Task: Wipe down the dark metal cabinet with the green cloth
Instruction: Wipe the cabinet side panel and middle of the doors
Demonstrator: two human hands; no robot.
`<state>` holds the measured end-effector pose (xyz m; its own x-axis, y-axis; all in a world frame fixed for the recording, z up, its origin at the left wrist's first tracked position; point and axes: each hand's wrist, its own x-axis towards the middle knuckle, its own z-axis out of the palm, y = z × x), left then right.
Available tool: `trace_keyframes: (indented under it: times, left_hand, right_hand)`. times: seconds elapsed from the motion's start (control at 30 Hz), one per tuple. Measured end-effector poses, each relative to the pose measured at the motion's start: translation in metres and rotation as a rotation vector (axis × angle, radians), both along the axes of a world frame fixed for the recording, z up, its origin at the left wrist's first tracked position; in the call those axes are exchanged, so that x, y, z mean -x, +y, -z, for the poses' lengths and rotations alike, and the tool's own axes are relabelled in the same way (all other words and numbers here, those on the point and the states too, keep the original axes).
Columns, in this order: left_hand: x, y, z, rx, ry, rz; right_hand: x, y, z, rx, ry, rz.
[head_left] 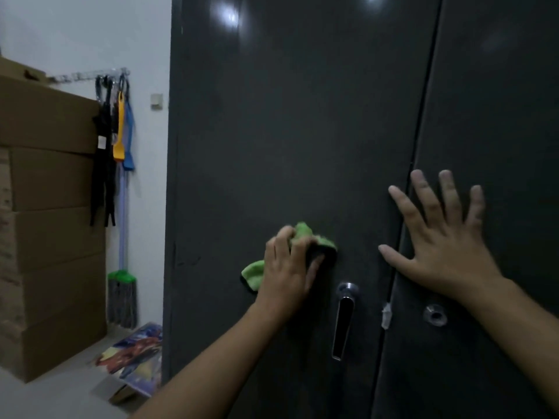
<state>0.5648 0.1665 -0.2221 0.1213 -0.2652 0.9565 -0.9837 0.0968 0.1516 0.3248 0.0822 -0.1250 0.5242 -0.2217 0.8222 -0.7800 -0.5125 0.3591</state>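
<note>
Left grip clutching green cloth | cabinet doors closed | right grip flat

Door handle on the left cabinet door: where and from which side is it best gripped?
Probably the lower part of the chrome lever handle, which hangs straight down from its top pivot: leverage is greatest there. Come from the front and below, since the left hand with the green cloth sits above.

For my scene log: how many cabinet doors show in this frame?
2. The left door, where the left hand holds the green cloth, and the right door, where the right hand rests flat. Others may lie outside the frame.
</note>
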Motion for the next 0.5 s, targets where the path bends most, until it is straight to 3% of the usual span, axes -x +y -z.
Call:
trace_keyframes:
  times: [0.13,0.23,0.37,0.5]
  left_hand:
    - [-0.022,0.017,0.033,-0.138,-0.197,0.0]
    - [-0.019,0.022,0.008,-0.13,-0.003,0.01]
    - [0.019,0.013,-0.056,0.068,0.325,0.088]
    - [0.058,0.0,-0.088,0.082,0.296,0.199]
  right_hand:
    - [0.001,0.003,0.001,-0.012,0.005,-0.005]
    - [0.006,0.007,0.004,-0.035,0.015,-0.041]
    - [0.02,0.015,0.008,-0.128,0.037,-0.132]
    - [0.044,0.029,-0.008,-0.267,0.012,-0.254]
